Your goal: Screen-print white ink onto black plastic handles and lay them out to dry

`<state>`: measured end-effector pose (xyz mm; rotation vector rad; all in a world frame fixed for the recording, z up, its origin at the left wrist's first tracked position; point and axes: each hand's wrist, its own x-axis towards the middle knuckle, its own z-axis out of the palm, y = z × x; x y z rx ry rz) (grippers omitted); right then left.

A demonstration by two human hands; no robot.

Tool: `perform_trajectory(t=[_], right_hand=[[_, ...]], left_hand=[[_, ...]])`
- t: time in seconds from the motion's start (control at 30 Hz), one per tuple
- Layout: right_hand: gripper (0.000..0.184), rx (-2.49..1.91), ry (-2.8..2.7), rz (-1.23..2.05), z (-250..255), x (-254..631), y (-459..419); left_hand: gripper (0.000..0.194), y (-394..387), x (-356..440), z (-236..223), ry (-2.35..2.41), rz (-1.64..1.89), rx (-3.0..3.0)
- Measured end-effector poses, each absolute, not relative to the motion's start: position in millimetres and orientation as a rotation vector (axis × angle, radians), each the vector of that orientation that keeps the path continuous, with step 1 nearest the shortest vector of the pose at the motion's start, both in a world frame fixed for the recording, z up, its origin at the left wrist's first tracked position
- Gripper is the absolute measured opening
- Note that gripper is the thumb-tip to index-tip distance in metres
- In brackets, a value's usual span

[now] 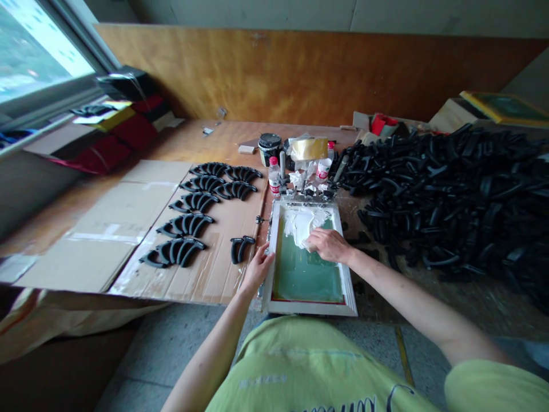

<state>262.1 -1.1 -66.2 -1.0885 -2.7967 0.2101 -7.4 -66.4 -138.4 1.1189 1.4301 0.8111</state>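
A screen-printing frame with a pale rim and green mesh lies in front of me. White paste is smeared over the mesh's far part. My right hand is closed over the mesh, pinching what looks like a flat scraper coated in the paste; its outline blends into the white. At the frame's left edge, my left hand grips the rim, its fingertips partly hidden. Two curved black parts lie on cardboard just left of that hand. Clamps hold the frame's far end.
Rows of curved black parts rest on the cardboard at left. A large heap of black parts covers the right side. Behind the frame stand a black tub, a bottle and a tape roll.
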Motion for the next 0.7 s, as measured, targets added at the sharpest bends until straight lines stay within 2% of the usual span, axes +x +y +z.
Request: perform_trajectory(t=[0.1, 0.27, 0.47, 0.57, 0.63, 0.7], right_hand=[[0.009, -1.158, -2.686, 0.218, -64.8, 259.5, 8.8], [0.019, -1.237, -2.571, 0.078, -81.3, 245.2, -5.5], [0.013, -1.195, -2.494, 0.265, -70.0, 251.6, 1.8], [0.042, -1.381, -2.298, 0.328, -51.8, 246.1, 44.5], [0.059, -1.492, -2.206, 0.311, -38.2, 248.0, 72.1], [0.057, -1.554, -2.117, 0.264, -26.0, 262.8, 90.9]], left_hand=[[0.068, -65.6, -7.9, -138.8, 1.413, 0.835, 1.121], [0.071, -66.2, -7.9, -135.1, 1.398, 0.851, 1.081], [0.075, -66.7, -6.1, -120.2, 1.361, 0.87, 1.018], [0.079, -66.6, -7.5, -97.7, 1.345, 0.887, 1.007], [0.074, -65.3, -8.4, -75.6, 1.357, 0.92, 1.031], [0.065, -61.1, -7.9, -51.2, 1.374, 0.983, 1.057]])
